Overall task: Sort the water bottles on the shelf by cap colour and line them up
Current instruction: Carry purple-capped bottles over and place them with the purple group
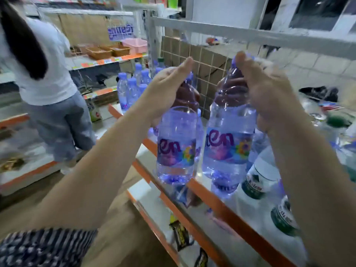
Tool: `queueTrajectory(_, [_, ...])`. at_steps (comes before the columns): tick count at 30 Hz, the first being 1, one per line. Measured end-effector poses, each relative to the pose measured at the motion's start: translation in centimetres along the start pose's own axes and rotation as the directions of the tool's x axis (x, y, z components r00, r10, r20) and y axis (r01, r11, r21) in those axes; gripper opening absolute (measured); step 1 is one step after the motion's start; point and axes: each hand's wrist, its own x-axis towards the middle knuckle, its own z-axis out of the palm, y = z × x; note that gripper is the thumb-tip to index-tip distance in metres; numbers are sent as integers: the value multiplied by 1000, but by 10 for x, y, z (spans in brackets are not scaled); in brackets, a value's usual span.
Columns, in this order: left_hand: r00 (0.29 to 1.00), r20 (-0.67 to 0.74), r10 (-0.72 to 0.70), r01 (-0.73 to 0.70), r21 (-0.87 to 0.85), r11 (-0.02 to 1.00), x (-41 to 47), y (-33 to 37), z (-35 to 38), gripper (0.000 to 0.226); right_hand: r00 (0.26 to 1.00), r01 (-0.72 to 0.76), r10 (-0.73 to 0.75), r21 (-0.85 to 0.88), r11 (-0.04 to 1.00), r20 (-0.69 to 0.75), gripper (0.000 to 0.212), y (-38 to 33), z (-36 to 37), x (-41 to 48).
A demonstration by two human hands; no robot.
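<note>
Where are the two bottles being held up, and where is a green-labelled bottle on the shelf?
Left-hand bottle (176,149): head view, on its purple label.
Right-hand bottle (228,147): head view, on its purple label.
Green-labelled bottle (258,180): head view, on its white and green label, standing on the shelf.

One head-worn view — looking forward and down, close over the orange-edged shelf (210,193).

At your ten o'clock a person in a white shirt (48,60) stands near brown baskets (107,51) and a pink basket (134,45).
</note>
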Motion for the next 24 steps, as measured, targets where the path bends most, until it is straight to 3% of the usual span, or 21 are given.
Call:
queueTrajectory(7, [986,162,34,-24,-60,998,122,23,-12,38,994,57,-71,-154,986,-87,31,-18,0,87])
queueTrajectory(10, [963,253,91,-64,-112,992,171,28,-13,36,982,103,-127,-173,980,-137,33,-15,1,121])
queueTrajectory(14, [905,365,217,-173,-149,974,238,18,-10,29,955,130,-210,-338,932,-211,22,0,3,162])
queueTrajectory(17, [864,419,279,-280,-62,958,285,-7,-5,29,935,52,-227,-527,848,-272,21,18,5,189])
queueTrajectory(19, [855,454,251,-264,-36,964,306,-26,-1,26,932,0,-222,-611,791,-288,20,31,6,197])
queueTrajectory(21, [829,510,228,-272,12,962,320,-45,1,23,940,-54,-226,-763,644,-256,23,44,5,200])
queueTrajectory(24, [773,611,172,-391,245,887,331,-72,0,17,966,-188,-93,-900,393,-242,31,63,0,202])
